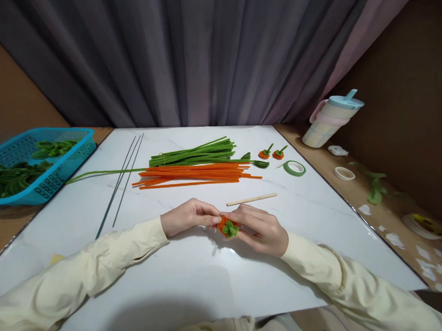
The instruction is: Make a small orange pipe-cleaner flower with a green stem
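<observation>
Between my hands, low over the white table, is a small orange pipe-cleaner fruit (pixel 223 226) with a green leafy top facing me. My left hand (pixel 191 217) pinches its left side between thumb and fingers. My right hand (pixel 262 229) is closed around its right side, fingers curled and partly hiding it. Just beyond lies a pale wooden stick (pixel 251 199). Farther back, orange pipe cleaners (pixel 192 174) lie in a loose pile before a bundle of green pipe cleaners (pixel 192 153). Two similar finished-looking pieces (pixel 278 154) with green stems rest at the back right.
A roll of green tape (pixel 294 168) lies on the right of the table. Thin dark wires (pixel 122 176) lie at left, near a blue basket (pixel 40 192) of green leaf pieces. On the right ledge stand a tumbler (pixel 330 120) and a white ring (pixel 343 173), with paper scraps nearby.
</observation>
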`<state>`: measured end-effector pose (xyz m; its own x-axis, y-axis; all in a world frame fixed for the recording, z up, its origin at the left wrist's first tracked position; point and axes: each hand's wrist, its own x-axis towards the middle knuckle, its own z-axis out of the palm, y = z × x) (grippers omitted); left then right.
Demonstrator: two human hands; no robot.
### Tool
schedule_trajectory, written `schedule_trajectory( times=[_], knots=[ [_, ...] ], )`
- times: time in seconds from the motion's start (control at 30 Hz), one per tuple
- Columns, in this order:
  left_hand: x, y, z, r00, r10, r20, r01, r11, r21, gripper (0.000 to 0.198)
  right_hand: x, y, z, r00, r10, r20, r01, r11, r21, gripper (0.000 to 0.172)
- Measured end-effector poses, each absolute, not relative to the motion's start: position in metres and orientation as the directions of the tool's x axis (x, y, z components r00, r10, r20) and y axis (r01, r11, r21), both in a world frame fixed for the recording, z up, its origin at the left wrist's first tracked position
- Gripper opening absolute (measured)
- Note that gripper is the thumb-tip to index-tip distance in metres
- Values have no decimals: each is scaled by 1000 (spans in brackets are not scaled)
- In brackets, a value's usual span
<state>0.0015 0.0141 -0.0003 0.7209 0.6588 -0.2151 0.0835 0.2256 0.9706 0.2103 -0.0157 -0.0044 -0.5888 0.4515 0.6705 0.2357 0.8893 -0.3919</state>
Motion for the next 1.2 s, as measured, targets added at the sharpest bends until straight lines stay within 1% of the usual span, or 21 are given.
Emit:
schedule_trajectory(
  times=[0.13,0.23,0.3,0.4,0.5,0.57,0.67,0.8,0.9,0.93,1.0,1.1,1.2],
  knots=[
    [7,7,-1,695,689,-205,35,252,967,24,210,-15,-7,-578,435,690,228,898,-375,30],
    [9,2,2,625,766,-152,-14,206,979,26,210,-14,-8,-563,421,711,224,906,-359,30],
    [9,-1,5,562,818,-124,-8,156,988,23,211,-13,-8,-551,418,722,224,908,-355,31],
    [9,-6,8,455,887,-77,63,54,997,22,211,-13,-7,-533,428,730,244,904,-352,33],
    [10,-12,9,372,927,49,162,-117,980,20,211,-13,-9,-503,456,735,272,890,-366,37],
    [12,-16,8,363,916,173,224,-265,938,19,211,-13,-9,-486,465,740,277,885,-374,38],
    [14,-20,7,414,846,336,273,-467,841,19,211,-13,-10,-490,455,743,281,890,-360,37],
    [12,-19,5,529,712,462,338,-676,655,22,211,-14,-11,-512,443,736,274,896,-350,37],
    [10,-15,2,581,610,539,338,-783,522,22,211,-13,-11,-515,435,739,268,900,-343,40],
    [10,-15,1,578,593,561,339,-800,496,21,211,-13,-11,-511,432,743,267,901,-341,40],
    [9,-14,0,548,605,578,366,-794,485,19,210,-13,-11,-505,426,751,263,904,-336,41],
    [10,-16,0,480,670,566,403,-741,537,14,210,-13,-11,-505,421,754,258,907,-333,42],
    [11,-19,2,450,708,545,370,-703,608,13,210,-13,-11,-504,417,756,248,909,-336,43]
  ],
)
